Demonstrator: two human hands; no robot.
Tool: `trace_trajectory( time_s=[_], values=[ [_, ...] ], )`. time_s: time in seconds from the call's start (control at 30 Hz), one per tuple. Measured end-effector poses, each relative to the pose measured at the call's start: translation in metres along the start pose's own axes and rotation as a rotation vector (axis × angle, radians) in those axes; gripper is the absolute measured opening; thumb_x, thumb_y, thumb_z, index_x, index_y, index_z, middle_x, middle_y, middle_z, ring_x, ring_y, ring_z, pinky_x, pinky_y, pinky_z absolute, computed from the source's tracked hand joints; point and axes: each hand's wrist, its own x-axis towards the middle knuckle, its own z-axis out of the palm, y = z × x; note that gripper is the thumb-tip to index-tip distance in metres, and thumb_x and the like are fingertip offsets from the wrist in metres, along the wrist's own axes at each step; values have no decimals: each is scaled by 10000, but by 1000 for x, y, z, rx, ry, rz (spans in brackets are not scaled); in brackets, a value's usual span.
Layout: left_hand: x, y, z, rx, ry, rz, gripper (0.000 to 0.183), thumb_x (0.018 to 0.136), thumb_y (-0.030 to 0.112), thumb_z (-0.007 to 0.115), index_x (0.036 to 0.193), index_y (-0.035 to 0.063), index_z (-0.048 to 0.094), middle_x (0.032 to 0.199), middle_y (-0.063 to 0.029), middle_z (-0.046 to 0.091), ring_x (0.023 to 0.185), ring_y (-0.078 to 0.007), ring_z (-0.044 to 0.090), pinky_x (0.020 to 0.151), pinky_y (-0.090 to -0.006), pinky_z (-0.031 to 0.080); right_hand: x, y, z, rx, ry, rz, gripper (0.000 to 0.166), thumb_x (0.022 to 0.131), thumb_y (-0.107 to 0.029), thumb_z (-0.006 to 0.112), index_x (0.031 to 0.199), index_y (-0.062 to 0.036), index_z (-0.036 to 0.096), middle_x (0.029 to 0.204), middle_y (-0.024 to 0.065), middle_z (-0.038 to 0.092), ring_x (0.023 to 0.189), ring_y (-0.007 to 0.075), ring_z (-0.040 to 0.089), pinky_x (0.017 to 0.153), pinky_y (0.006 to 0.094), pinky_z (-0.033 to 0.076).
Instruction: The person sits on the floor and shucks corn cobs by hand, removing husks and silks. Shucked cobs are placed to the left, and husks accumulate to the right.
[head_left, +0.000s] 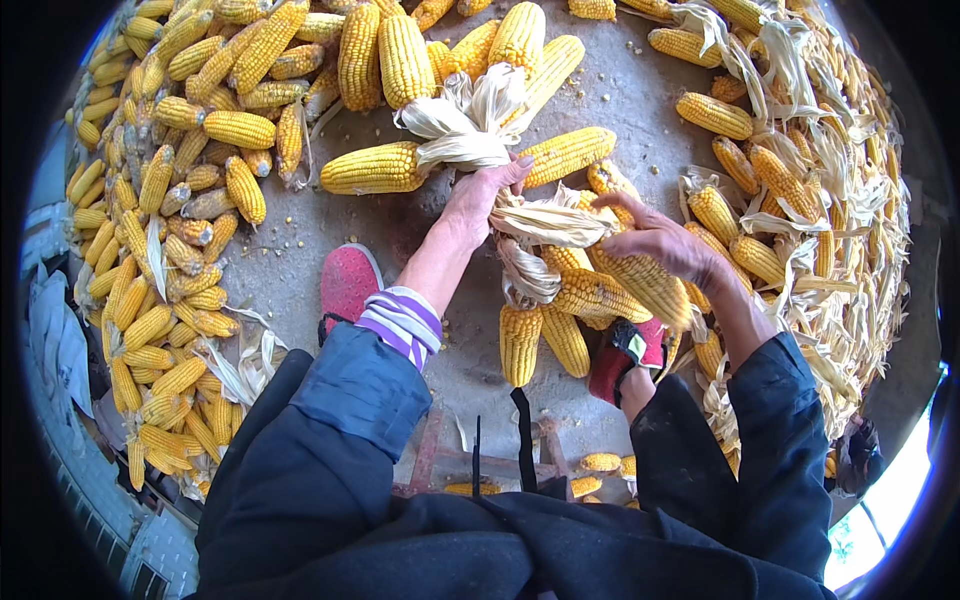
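My left hand (480, 196) grips a braid of pale corn husks (466, 150) at its twisted middle. From this braid several yellow ears of corn (373, 168) fan out above and to the left. More ears (520, 345) hang on the near side, joined by a twisted husk (529, 270). My right hand (660, 240) curls loosely about the husk end of another ear (646, 281), whose lower tip is blurred. That ear's peeled-back husk (551, 223) reaches across to the braid beside my left hand. The palm side of my right hand is hidden.
Heaped bare ears (157, 300) lie on the left; ears with loose husks (795, 187) are piled on the right. My red shoes (349, 285) stand on the concrete floor (300, 255), strewn with kernels. A reddish frame (480, 461) is below me.
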Motion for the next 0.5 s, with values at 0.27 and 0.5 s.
trace_trajectory(
  time_s=[0.27, 0.5],
  values=[
    [-4, -2, 7, -142, -11, 44, 243, 772, 177, 757, 872, 85, 555, 624, -16, 552, 514, -136, 550, 504, -266, 500, 3, 18, -16, -265, -179, 54, 441, 873, -370, 497, 1167, -50, 570, 1060, 134, 627, 1035, 281, 573, 924, 347, 426],
    [-2, -8, 13, -65, 159, 141, 257, 744, 156, 783, 842, 93, 554, 603, 1, 526, 448, -119, 494, 424, -260, 442, 20, -5, 36, -948, 167, -165, 728, 797, -341, 530, 1429, -59, 303, 1296, 206, 501, 1180, 366, 483, 1026, 435, 377]
  ],
)
